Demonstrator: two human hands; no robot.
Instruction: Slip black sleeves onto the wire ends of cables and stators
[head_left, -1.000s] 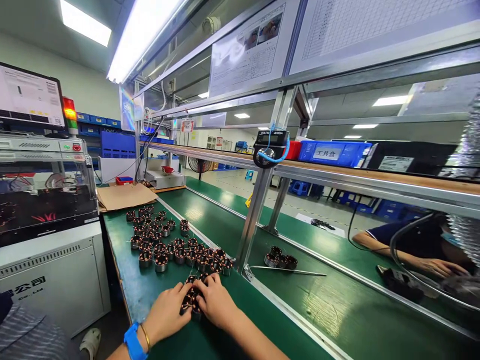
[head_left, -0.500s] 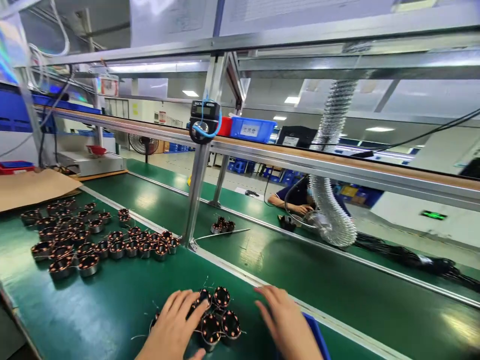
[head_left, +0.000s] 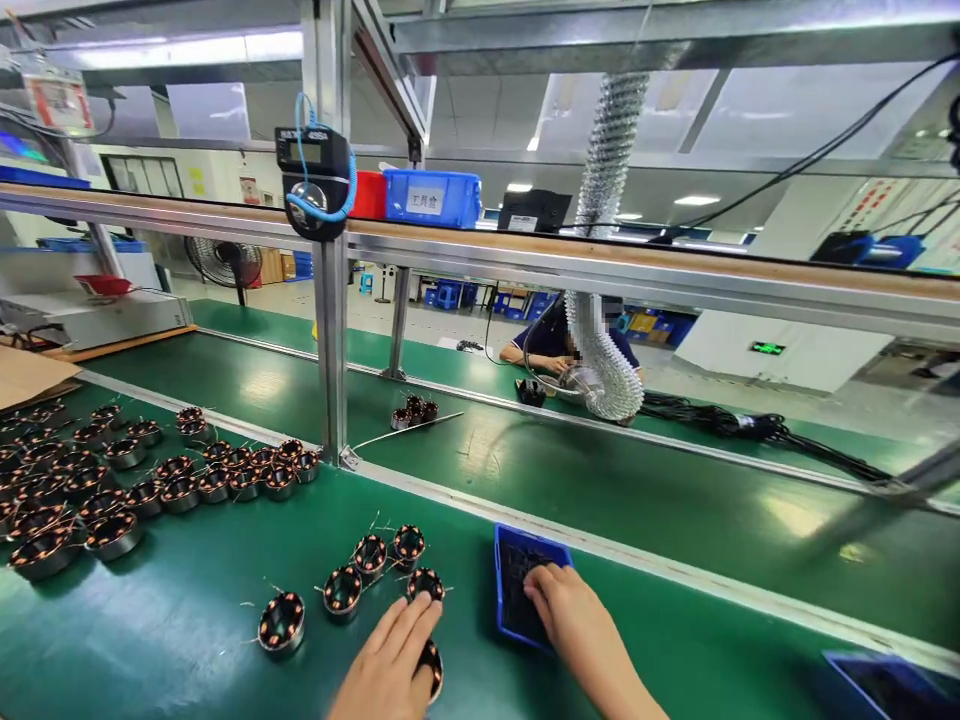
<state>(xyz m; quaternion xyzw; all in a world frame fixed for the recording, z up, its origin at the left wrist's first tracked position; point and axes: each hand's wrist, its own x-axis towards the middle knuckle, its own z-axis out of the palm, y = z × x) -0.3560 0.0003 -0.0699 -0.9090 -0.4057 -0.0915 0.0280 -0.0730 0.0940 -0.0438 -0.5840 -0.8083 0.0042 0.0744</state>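
Observation:
My left hand (head_left: 394, 655) reaches over a loose group of copper-wound motor stators, its fingers stretched out. Its fingertips touch one stator (head_left: 425, 588), and another stator (head_left: 433, 672) is partly hidden beneath the hand. Just beyond are more stators (head_left: 370, 556), with a single stator (head_left: 281, 624) off to the left; thin wire ends stick out of them. To the right, my right hand (head_left: 566, 605) dips into a blue bin (head_left: 497, 600) of small black pieces (head_left: 517, 570). Its fingers are pinched together among the pieces, and what they hold is hidden.
Many stators (head_left: 180, 490) crowd the green bench at left. A metal post (head_left: 332, 350) rises behind them and carries a shelf with a blue box (head_left: 433, 198). A second bin (head_left: 892, 685) sits at lower right. A person (head_left: 551, 345) works across the bench beside a flexible duct (head_left: 615, 370).
My right hand has gone from hovering beside the stators into the blue bin. My left hand has shifted over the nearer stators, uncovering others. The camera view has turned to the right.

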